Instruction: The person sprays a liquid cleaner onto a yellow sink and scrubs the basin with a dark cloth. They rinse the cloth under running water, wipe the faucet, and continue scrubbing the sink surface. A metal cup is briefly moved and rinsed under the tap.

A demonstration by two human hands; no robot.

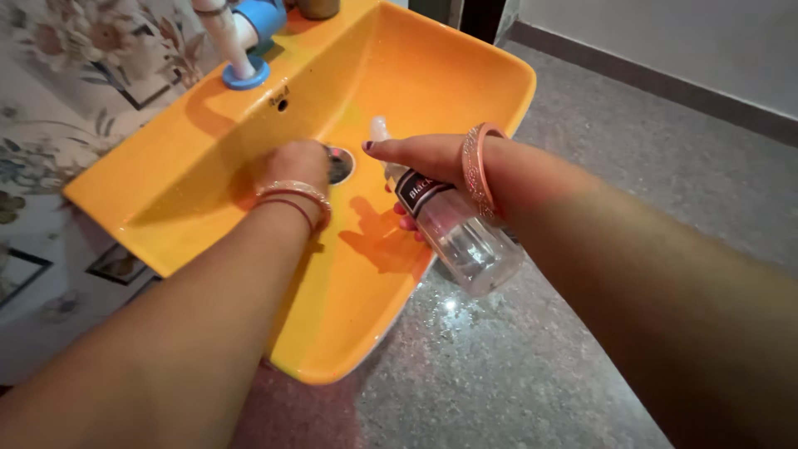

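While the left hand rests with curled fingers on the orange basin beside the drain, the right hand wraps a clear spray bottle; its long axis tilts, nozzle toward the drain, just beside the left hand.

**Count of things at the basin**

There is one orange wash basin with one drain hole and one small overflow hole. One tap stands on its back rim, on one blue base ring. Two hands are in view: one left hand and one right hand. There is one clear plastic bottle with one dark label. The left wrist has two thin bangles; the right wrist has one wide bangle.
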